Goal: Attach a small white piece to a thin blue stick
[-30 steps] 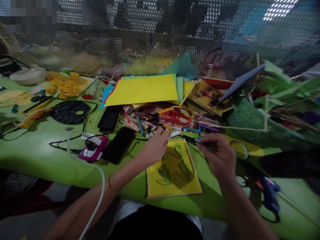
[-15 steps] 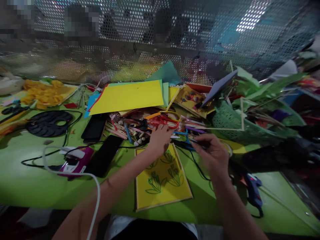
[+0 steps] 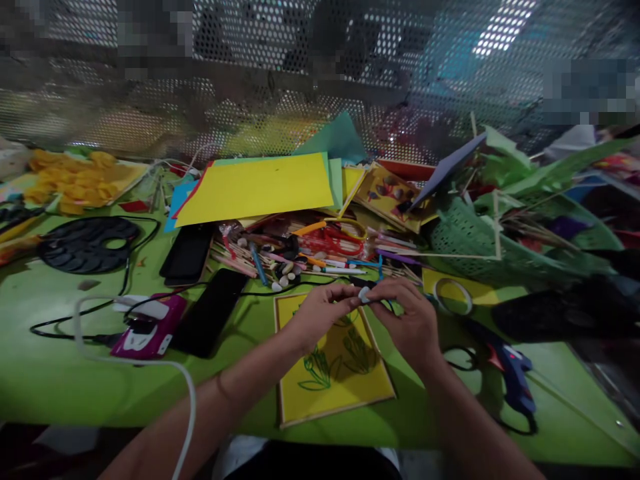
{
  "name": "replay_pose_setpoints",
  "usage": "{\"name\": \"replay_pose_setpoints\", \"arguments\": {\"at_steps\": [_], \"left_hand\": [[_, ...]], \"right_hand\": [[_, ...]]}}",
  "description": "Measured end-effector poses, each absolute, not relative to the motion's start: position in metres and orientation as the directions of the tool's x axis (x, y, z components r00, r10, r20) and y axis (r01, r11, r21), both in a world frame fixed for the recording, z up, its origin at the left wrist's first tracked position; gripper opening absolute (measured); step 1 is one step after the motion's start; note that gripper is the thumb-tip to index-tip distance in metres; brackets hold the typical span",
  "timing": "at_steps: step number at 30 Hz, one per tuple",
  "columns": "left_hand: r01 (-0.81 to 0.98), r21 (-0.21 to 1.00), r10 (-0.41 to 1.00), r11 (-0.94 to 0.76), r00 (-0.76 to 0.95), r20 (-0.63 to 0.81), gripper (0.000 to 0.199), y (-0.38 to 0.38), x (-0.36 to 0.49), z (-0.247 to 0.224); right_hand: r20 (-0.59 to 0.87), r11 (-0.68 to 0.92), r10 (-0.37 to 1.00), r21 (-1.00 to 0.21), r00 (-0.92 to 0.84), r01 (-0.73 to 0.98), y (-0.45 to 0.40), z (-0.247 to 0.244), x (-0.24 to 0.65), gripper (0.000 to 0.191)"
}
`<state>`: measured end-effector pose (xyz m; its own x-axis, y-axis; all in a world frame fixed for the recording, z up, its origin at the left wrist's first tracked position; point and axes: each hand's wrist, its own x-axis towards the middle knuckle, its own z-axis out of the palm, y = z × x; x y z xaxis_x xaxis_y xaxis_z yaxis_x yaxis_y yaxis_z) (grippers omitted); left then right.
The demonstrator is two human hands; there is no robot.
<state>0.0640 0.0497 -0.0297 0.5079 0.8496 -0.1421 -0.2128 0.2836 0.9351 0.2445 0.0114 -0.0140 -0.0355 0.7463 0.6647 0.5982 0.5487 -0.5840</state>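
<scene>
My left hand [image 3: 325,312] and my right hand [image 3: 407,319] meet above the top edge of a yellow framed board [image 3: 335,400] with green flower drawings. Between their fingertips is a small pale object [image 3: 364,295], pinched from both sides; what it is cannot be made out. Both hands are closed around it. The board lies on the green table [image 3: 235,393], its upper part covered by my left hand. Just behind the hands are pens, sticks and small stones [image 3: 285,275].
A glue gun [image 3: 515,377] and a roll of tape [image 3: 453,297] lie at the right. Phones [image 3: 213,310], a magenta power strip [image 3: 150,327] and cables are on the left. Coloured paper [image 3: 260,190] and a green basket [image 3: 465,233] stand behind.
My left hand has come back from the pens toward me and now meets my right hand, which has moved slightly left. The small pale object now shows between them.
</scene>
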Motion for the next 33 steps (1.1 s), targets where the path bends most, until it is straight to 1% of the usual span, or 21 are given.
{"name": "replay_pose_setpoints", "arguments": {"at_steps": [4, 9, 12, 14, 17, 19, 23, 25, 29, 33], "left_hand": [[-0.278, 0.902, 0.867, 0.331, 0.467, -0.174, 0.053, 0.052, 0.063, -0.029], [-0.323, 0.875, 0.877, 0.36, 0.438, -0.199, 0.049, 0.052, 0.062, -0.03], [-0.336, 0.866, 0.877, 0.371, 0.435, -0.207, 0.048, 0.051, 0.062, -0.032], [-0.335, 0.865, 0.877, 0.373, 0.431, -0.211, 0.047, 0.051, 0.062, -0.034], [-0.323, 0.874, 0.881, 0.364, 0.423, -0.211, 0.045, 0.052, 0.063, -0.037], [-0.308, 0.885, 0.886, 0.348, 0.417, -0.203, 0.042, 0.052, 0.063, -0.038], [-0.281, 0.911, 0.903, 0.302, 0.391, -0.179, 0.035, 0.052, 0.063, -0.038], [-0.271, 0.92, 0.911, 0.282, 0.376, -0.168, 0.032, 0.052, 0.063, -0.038], [-0.261, 0.929, 0.919, 0.263, 0.36, -0.159, 0.027, 0.051, 0.063, -0.039], [-0.268, 0.928, 0.926, 0.258, 0.343, -0.159, 0.027, 0.05, 0.065, -0.039]], "right_hand": [[0.599, 0.517, 0.799, -0.643, -0.05, 0.565, 0.01, -0.017, 0.246, 0.02], [0.517, 0.433, 0.856, -0.737, 0.019, 0.518, 0.007, -0.02, 0.247, 0.017], [0.477, 0.394, 0.879, -0.744, 0.017, 0.54, 0.006, -0.02, 0.248, 0.016], [0.473, 0.383, 0.881, -0.698, -0.012, 0.605, 0.007, -0.019, 0.248, 0.012], [0.471, 0.374, 0.879, -0.59, -0.071, 0.715, 0.008, -0.017, 0.249, 0.006], [0.441, 0.377, 0.888, -0.545, -0.126, 0.749, 0.008, -0.016, 0.249, 0.009], [0.382, 0.391, 0.901, -0.5, -0.208, 0.773, 0.008, -0.014, 0.248, 0.02], [0.367, 0.391, 0.901, -0.449, -0.233, 0.804, 0.009, -0.013, 0.248, 0.023], [0.367, 0.422, 0.878, -0.29, -0.308, 0.859, 0.012, -0.013, 0.247, 0.031], [0.422, 0.454, 0.825, -0.099, -0.376, 0.885, 0.012, -0.016, 0.245, 0.036]]}}
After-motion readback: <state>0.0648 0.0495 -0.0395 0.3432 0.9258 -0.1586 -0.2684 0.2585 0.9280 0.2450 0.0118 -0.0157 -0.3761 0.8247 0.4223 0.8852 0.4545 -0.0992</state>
